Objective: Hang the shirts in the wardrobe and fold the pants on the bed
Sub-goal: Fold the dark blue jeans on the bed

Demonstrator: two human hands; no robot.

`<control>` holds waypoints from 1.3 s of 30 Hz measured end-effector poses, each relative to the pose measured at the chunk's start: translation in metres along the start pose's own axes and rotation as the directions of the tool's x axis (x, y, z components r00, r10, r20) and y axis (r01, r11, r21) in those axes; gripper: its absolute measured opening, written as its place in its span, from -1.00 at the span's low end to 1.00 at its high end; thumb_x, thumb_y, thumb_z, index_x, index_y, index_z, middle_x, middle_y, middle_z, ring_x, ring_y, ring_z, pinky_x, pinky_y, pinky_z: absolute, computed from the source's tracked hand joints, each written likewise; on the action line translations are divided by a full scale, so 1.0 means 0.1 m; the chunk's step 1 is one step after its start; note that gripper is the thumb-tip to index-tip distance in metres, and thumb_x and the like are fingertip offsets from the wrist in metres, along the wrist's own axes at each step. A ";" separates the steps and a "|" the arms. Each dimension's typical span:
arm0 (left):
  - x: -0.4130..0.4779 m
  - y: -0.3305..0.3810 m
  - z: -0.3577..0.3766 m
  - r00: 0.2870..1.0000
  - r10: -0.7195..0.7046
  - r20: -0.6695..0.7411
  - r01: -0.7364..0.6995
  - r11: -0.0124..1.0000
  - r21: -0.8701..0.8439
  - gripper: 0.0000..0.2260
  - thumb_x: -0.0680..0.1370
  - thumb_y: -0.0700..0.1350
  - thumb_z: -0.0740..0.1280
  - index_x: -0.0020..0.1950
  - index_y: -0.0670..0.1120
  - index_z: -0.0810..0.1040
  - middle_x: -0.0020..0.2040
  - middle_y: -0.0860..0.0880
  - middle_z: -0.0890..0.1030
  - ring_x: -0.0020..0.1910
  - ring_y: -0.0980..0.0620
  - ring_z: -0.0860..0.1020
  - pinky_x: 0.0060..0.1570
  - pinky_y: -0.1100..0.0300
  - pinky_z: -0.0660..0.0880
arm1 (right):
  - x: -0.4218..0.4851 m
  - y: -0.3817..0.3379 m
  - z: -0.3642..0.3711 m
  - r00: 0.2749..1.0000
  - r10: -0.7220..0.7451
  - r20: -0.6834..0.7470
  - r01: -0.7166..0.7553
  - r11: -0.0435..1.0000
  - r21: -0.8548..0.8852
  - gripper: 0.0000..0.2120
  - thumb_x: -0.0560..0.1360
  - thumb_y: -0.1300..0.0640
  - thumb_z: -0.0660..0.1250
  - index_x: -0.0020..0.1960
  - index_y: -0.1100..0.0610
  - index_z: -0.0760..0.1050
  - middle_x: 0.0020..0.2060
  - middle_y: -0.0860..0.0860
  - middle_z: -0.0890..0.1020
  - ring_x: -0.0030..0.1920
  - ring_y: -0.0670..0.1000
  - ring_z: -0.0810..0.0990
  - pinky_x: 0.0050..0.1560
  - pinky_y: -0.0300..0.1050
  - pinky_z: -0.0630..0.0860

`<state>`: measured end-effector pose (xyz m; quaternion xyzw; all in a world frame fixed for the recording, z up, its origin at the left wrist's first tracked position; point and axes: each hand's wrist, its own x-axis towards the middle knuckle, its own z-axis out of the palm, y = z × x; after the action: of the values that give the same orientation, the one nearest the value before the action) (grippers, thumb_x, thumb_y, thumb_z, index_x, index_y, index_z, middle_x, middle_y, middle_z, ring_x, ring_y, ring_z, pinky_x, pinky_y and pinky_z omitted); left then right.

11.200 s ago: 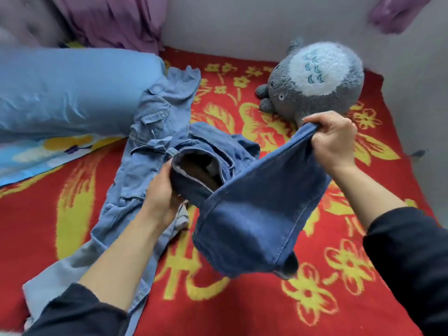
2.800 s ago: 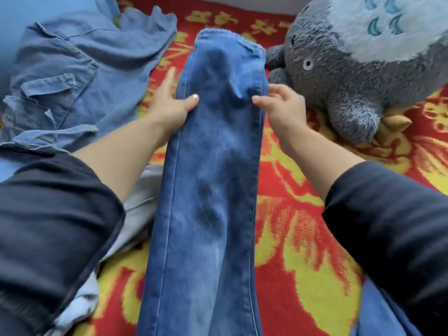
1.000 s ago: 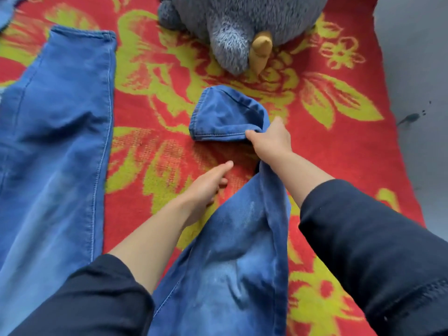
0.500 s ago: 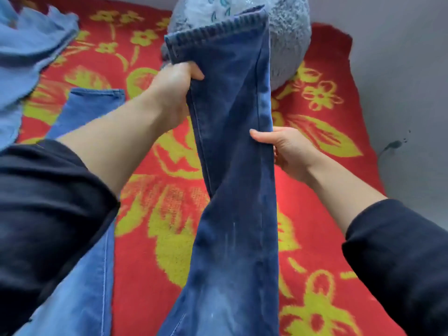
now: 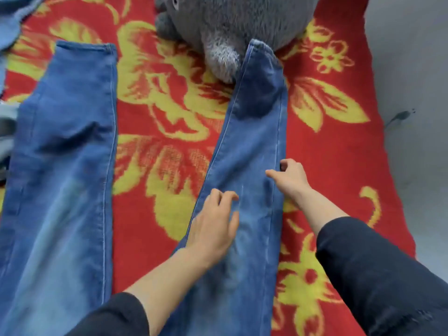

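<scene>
I see the plush toy point(image 5: 232, 23) at the blanket's point(image 5: 164, 132) far end; the right jeans leg point(image 5: 252, 146) touches it, the left leg point(image 5: 65, 141) lies well left.

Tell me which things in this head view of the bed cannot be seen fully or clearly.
- Jeans: the waist is cut off by the bottom edge and hidden by the sleeves.
- Plush toy: its upper part is cut off by the top edge.
- Light blue clothes: mostly outside the left edge.
- Left hand and right hand: blurred, so the grip on the denim is unclear.
</scene>
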<state>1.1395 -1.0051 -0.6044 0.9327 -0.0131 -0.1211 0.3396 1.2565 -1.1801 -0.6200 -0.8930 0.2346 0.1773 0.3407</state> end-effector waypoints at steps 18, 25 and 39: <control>-2.84 0.23 1.35 0.900 -0.373 0.224 0.257 0.872 0.416 -0.50 0.36 0.09 0.30 0.23 -0.03 0.25 0.43 -0.01 0.14 0.39 -0.04 0.16 0.08 -0.07 0.24 | -2.07 1.56 0.58 0.976 0.084 0.200 -0.095 0.994 0.046 -0.84 0.47 0.06 0.41 -0.13 0.15 0.53 -0.23 0.04 0.60 -0.22 0.03 0.53 -0.16 -0.04 0.45; -3.34 0.27 1.43 0.879 -0.416 0.231 0.348 0.893 0.286 -0.35 0.34 -0.18 0.32 0.38 -0.01 0.16 0.50 -0.05 0.07 0.48 -0.10 0.11 0.37 -0.07 0.14 | -2.20 1.39 0.58 0.981 0.133 0.143 -0.150 0.982 0.113 -0.87 0.42 0.19 0.39 -0.22 0.10 0.44 -0.28 0.06 0.56 -0.27 0.05 0.53 -0.22 -0.03 0.54; -3.57 -1.05 -0.87 0.844 -0.421 0.333 0.494 0.368 -0.787 -0.81 0.07 -0.28 0.12 -0.35 -0.26 0.35 -0.44 -0.07 0.31 -0.47 0.05 0.23 -0.49 0.25 0.12 | -2.92 -0.92 1.19 0.963 -0.268 -0.002 0.257 0.921 0.292 -0.83 0.17 0.16 0.34 -0.31 0.14 0.37 -0.38 0.10 0.50 -0.36 0.12 0.54 -0.32 0.03 0.50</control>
<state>0.8077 -0.8310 -0.5293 0.6037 0.2941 -0.2355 0.7026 1.0461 -0.9504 -0.5164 -0.8534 0.1296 0.1108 0.4926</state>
